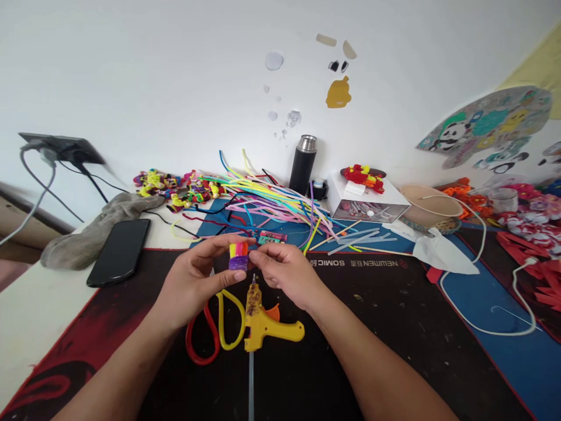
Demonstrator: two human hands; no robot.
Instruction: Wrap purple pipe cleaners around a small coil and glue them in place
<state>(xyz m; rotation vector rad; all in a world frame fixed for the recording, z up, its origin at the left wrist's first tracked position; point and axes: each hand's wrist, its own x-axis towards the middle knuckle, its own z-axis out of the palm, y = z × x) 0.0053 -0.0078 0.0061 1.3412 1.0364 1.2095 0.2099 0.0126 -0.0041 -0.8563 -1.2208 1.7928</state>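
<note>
My left hand (195, 278) pinches a small bundle of coiled pipe cleaners (238, 255), banded yellow, orange, pink and purple, between thumb and fingers. My right hand (287, 270) is closed in a pinch against the bundle's right side. Both hands hover above a black desk mat (394, 327). Directly below them lies a yellow glue gun (260, 318) with its nozzle pointing towards the bundle and a glue stick trailing from its rear. Scissors with red and yellow handles (214, 330) lie to the left of the gun.
A heap of loose coloured pipe cleaners (272, 202) lies behind the hands, beside a black flask (302, 164) and a white box (366, 202). A black phone (119, 251) and grey cloth (94, 231) lie left. A white cable (482, 275), tissue (442, 251) and bowl (432, 210) sit right.
</note>
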